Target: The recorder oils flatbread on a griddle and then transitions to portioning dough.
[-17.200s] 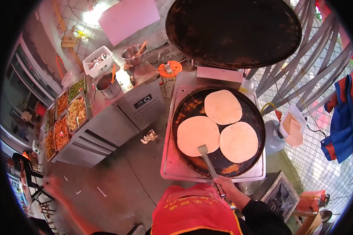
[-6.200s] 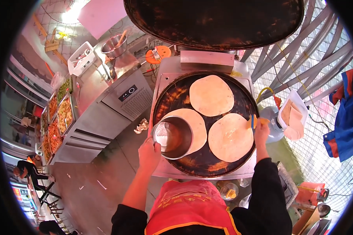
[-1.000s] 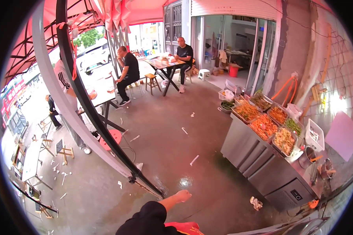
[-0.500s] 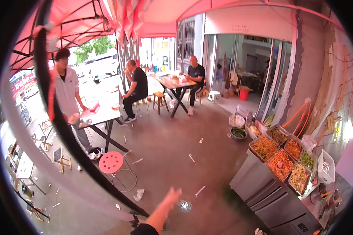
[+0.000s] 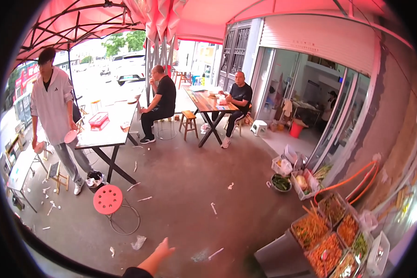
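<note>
Holding out fingers (image 5: 168,250) loosely bent and partly apart, with nothing to be seen in their grasp, on a bare left hand (image 5: 159,255) at the bottom of the frame, left of centre. Cannot tell about the right hand, out of frame. Near the wrist, to the left, on the floor (image 5: 180,199), a crumpled clear bag (image 5: 138,242); to the right, a white strip (image 5: 215,253). Farther up and left, a round red stool (image 5: 107,200) beside a black bin (image 5: 95,189). Beyond, at middle left, a white table (image 5: 109,135) with a red box (image 5: 98,120) on top; next to it, a person (image 5: 53,104) in a pale jacket with a pink plate (image 5: 71,136) in hand. At upper centre, a wooden table (image 5: 208,99). At lower right, a metal counter (image 5: 282,257) under heaps of chopped food (image 5: 326,255).
</note>
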Available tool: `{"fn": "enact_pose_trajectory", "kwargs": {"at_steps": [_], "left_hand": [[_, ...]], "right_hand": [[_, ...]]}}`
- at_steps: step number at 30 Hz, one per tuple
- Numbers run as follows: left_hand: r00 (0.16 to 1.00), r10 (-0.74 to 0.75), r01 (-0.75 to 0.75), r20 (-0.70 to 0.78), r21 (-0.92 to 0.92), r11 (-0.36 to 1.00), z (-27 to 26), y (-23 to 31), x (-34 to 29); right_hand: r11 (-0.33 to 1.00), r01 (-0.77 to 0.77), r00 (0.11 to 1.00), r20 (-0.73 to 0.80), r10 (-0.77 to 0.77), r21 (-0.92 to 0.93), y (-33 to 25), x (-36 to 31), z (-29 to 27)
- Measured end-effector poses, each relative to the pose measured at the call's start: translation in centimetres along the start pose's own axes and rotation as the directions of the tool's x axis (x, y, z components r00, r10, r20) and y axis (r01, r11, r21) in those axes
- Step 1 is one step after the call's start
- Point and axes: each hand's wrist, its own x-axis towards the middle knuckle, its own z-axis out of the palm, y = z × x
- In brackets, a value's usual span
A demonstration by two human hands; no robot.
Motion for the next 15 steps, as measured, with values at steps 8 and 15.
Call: {"fn": "enact_pose_trajectory", "kwargs": {"at_steps": [8, 15], "left_hand": [[0.685, -0.700, 0.660, -0.202, -0.235, 0.714, -1.6, -13.7, 2.9], [0.683, -0.721, 0.639, -0.114, -0.386, 0.666, -10.3, -24.9, 16.4]], "right_hand": [[0.634, 0.304, 0.847, -0.507, 0.162, 0.711, -20.1, 33.1, -33.7], [0.492, 0.673, 0.419, -0.833, 0.361, 0.552, -5.4, 39.4, -46.5]]}}
